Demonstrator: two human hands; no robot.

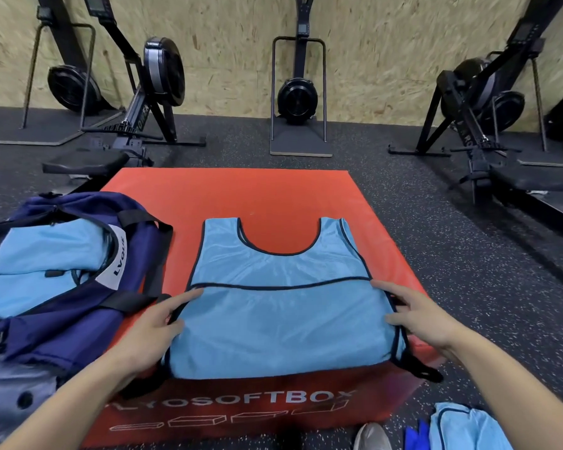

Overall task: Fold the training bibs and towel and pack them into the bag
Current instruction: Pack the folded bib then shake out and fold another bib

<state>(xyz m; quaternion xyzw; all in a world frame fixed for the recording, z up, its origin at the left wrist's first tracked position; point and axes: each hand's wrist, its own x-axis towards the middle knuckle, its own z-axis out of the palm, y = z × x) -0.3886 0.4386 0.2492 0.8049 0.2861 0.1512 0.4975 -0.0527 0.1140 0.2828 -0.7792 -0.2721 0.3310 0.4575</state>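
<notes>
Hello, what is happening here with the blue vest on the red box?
A person is folding a light blue training bib laid flat on a red soft box. The left hand and the right hand rest at its two sides, fingers on the fabric. A navy bag lies open to the left with blue fabric already inside. More blue bibs wait on the floor at lower right.

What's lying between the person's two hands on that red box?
In the head view, a light blue bib lies folded on the red box, spanning from the left hand to the right hand.
</notes>
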